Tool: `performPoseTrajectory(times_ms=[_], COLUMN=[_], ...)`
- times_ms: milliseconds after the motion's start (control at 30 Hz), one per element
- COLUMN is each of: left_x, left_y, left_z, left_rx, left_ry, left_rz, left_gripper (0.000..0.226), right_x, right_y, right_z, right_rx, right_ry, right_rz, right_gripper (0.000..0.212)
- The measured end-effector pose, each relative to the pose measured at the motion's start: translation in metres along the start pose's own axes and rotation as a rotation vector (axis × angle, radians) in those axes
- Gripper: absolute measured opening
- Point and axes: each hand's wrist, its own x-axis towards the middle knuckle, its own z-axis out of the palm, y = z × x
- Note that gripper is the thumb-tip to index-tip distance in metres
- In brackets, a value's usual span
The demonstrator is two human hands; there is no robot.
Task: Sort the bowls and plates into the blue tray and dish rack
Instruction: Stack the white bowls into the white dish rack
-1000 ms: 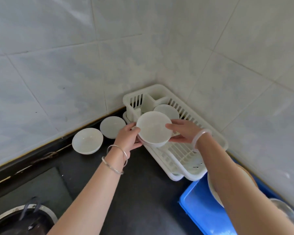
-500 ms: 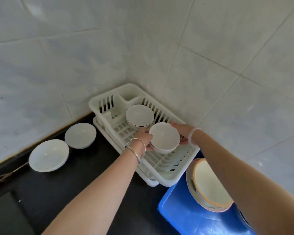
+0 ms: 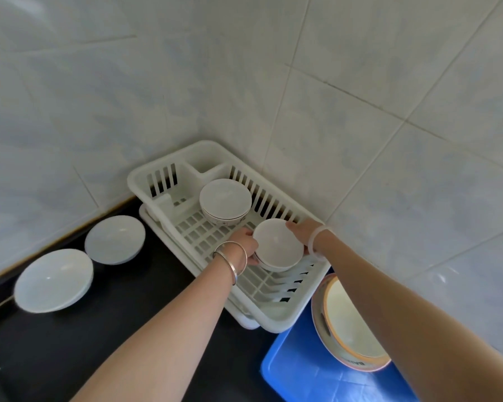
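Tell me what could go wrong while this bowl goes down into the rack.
1. The held bowl, gripped by the left hand and right hand, is right by the raised ribs of the dish rack. If it is released on them, it may tip.
2. If it is pushed toward the back, it could knock the other bowl.

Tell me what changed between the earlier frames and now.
The left hand and right hand carried the bowl from over the rack's left edge down into the rack, next to the other bowl; both still grip it. Unchanged: the other bowl, the two dishes on the counter, the plates in the blue tray.
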Motion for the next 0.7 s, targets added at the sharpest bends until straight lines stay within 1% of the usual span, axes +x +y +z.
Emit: performPoseTrajectory(times_ms=[133, 233, 400, 500, 700], left_x=[0.0, 0.001, 0.004, 0.003, -0.005], left_y=[0.0, -0.001, -0.004, -0.005, -0.004], left_z=[-0.003, -0.004, -0.003, -0.002, -0.004], left_rx=[0.02, -0.005, 0.001, 0.06, 0.136], left_ry=[-0.043, -0.067, -0.067, -0.062, -0.069], left_rz=[-0.016, -0.014, 0.024, 0.057, 0.09], left_gripper=[0.044, 0.045, 0.046, 0.043, 0.041], right_x=[0.001, -0.003, -0.011, -0.016, -0.025], right_y=[-0.001, 0.001, 0.004, 0.008, 0.009], right_z=[0.001, 0.001, 0.002, 0.003, -0.003], right_rx=[-0.04, -0.087, -0.271, -0.326, -0.356], right_ry=[-0.001, 0.016, 0.159, 0.176, 0.162], right_rz=[-0.021, -0.05, -0.133, -0.154, -0.195], right_gripper=[0.041, 0.043, 0.026, 0.024, 0.033])
